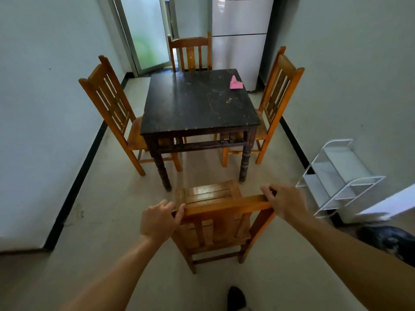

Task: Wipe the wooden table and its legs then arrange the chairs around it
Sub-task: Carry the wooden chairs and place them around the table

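Note:
A dark wooden table [193, 104] stands mid-room, with a crumpled pink cloth [235, 83] near its far right corner. Orange wooden chairs sit at its left [110, 102], far [190, 52] and right [280, 86] sides, seats tucked partly under the top. A fourth chair [215, 196] stands just short of the table's near side, its seat facing the table. My left hand [160, 218] grips the left end of its top rail, and my right hand [284, 202] grips the right end.
A white fridge [240, 34] stands behind the table at the right, and a glass door [146, 32] is at the back left. A white wire rack [336, 176] leans by the right wall. A dark bag [388, 239] lies on the floor. My shoe [235, 297] shows below.

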Available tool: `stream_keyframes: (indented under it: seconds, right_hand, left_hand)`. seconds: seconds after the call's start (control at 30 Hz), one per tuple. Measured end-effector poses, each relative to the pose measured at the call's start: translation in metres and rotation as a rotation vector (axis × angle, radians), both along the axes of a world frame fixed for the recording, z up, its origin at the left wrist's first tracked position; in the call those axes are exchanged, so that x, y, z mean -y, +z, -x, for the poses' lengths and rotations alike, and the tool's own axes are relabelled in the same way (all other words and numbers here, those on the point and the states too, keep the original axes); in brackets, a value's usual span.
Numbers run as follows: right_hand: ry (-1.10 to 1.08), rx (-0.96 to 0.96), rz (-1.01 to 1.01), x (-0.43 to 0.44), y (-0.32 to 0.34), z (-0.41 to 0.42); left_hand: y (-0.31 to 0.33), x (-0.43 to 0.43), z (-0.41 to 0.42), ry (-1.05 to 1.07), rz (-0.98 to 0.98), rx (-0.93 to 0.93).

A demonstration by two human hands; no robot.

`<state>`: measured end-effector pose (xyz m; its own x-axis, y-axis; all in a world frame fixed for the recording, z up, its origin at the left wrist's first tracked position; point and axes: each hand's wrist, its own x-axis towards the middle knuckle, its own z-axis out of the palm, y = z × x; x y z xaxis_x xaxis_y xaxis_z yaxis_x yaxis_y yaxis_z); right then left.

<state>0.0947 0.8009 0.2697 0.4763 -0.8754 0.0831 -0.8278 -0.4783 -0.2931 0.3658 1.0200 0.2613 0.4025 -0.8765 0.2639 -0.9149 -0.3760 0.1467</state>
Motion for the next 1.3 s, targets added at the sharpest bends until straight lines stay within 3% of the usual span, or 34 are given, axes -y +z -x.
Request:
stream_keyframes:
  seconds: [0.27,0.7,1.0,1.3]
  right_hand:
    - [-0.091,-0.081,-0.199,-0.041,-0.003,0.019]
    - [-0.171,-0.098,-0.019,0.043,-0.01,0.067]
    - [0.163,0.081,0.088,0.131,-0.019,0.021]
    - [0.641,0.186,0.442,0.24,-0.031,-0.013]
  left_hand:
    - [-0.017,-0.027,0.018,-0.037,0.07,0.03]
    - [-0.001,0.063,0.068,-0.117,0.102,0.039]
    - [0.0,0.114,0.044,-0.026,0.06,0.146]
    - [-0.015,0.192,0.009,0.176,-0.027,0.199]
